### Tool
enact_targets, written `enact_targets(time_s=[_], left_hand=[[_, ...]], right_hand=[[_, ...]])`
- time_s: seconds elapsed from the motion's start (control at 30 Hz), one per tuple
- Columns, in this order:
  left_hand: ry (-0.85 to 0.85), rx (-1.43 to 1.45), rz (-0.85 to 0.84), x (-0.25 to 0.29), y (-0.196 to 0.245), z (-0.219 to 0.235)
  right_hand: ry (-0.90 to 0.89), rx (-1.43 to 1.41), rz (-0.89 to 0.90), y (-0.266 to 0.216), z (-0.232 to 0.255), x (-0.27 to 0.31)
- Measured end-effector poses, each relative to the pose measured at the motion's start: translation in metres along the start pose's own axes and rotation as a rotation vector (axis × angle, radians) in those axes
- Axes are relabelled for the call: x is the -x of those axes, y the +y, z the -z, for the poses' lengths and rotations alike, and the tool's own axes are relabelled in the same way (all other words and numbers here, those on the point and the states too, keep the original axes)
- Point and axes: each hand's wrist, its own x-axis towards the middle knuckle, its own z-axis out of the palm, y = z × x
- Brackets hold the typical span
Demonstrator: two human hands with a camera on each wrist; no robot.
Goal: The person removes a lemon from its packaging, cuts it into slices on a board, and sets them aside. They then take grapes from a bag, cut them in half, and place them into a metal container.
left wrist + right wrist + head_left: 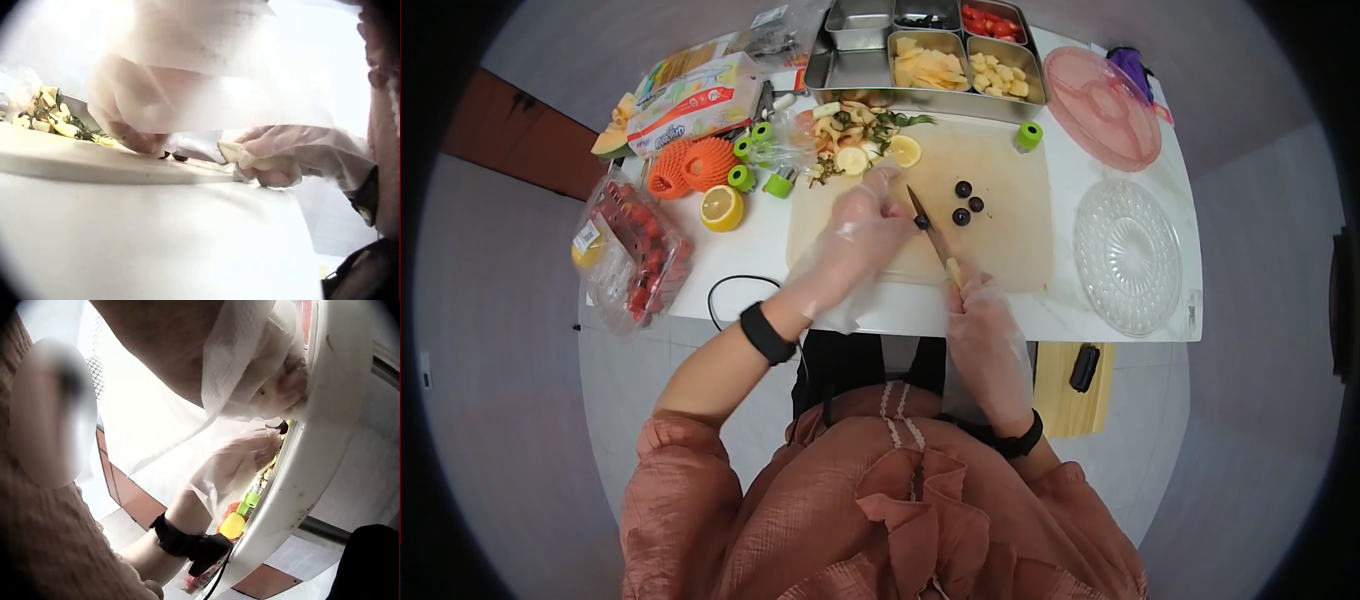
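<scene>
On the pale cutting board (1020, 240), my right hand (990, 335), in a clear plastic glove, grips the light handle of a knife (935, 235). The blade points away and to the left, beside a small dark round fruit (921, 222). My gloved left hand (855, 240) pinches at this fruit with its fingertips. Several similar dark fruits (961, 216) lie to the right of the blade. In the left wrist view, my right hand (275, 156) holds the knife low over the board, and dark fruit (180, 157) shows under the left fingertips.
Peelings (860, 130) and lemon halves (904, 151) lie at the board's back left. Behind stands a metal tray (850, 97) with filled containers. A pink divided plate (1100, 105) and clear plate (1128, 255) are right; bagged red fruit (645, 255) and an orange net (710, 163) are left.
</scene>
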Motion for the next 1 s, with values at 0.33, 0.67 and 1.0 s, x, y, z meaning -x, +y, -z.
enact_targets(time_s=[0.33,0.67,1.0], left_hand=[[-0.103,-0.168,-0.062,-0.017,0.021,0.019],[-0.11,-0.225,-0.151,-0.018,0.012,0.004],[-0.065,-0.18,-0.116,-0.01,0.014,0.0]], right_hand=[[0.076,0.004,0.118,-0.003,0.001,0.002],[-0.04,0.025,0.059,0.001,0.009,0.002],[-0.104,0.033,0.188,-0.001,0.01,-0.002]])
